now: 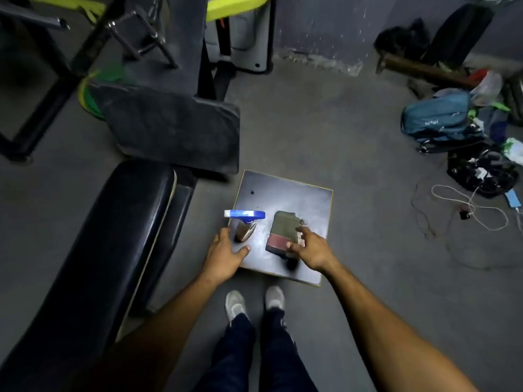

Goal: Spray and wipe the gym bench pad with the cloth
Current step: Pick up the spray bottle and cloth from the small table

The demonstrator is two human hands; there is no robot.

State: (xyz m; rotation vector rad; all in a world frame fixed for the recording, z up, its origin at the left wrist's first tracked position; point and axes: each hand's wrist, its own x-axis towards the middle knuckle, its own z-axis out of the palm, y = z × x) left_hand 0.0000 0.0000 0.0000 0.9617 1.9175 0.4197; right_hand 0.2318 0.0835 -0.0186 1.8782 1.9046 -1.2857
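Observation:
A spray bottle (245, 226) with a blue trigger head stands upright on a small dark square table (308, 199). My left hand (226, 253) is open just in front of the bottle, fingers spread around its base without closing on it. A folded cloth (283, 232), olive with a red band, lies to the right of the bottle. My right hand (310, 247) rests on the cloth's near right corner, fingers touching it but not gripping. The long black gym bench pad (93, 258) runs diagonally at the left.
A second black pad (175, 128) and dark machine frames with yellow-green bands (235, 5) stand behind the bench. Bags (441, 114), a white cable (469, 207) and clutter lie on the floor at right. My shoes (254, 302) stand just before the table.

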